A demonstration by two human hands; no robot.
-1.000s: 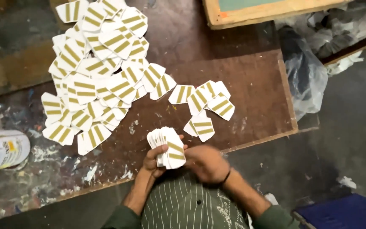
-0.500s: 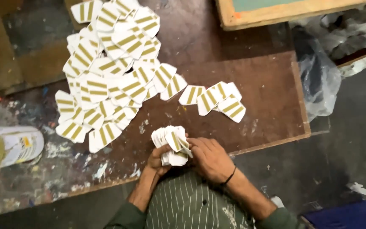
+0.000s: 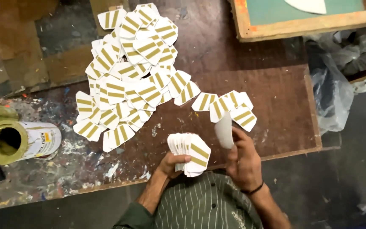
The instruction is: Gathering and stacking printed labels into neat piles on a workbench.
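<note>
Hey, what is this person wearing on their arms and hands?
The left hand and right hand are bare, no gloves. A thin dark band circles the right wrist. A dark green sleeve is pushed up the left arm.

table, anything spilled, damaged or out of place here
Nothing looks damaged. The table has dried paint splatter along its left edge, and a paint can lies tipped on its side there with no wet spill. The striped cards sit in a loose, uneven heap.

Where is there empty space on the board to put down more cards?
Bare board lies right of the small card group, up to the framed screen. A narrower gap sits between the held stack and the big card pile, which crowds the left.
</note>
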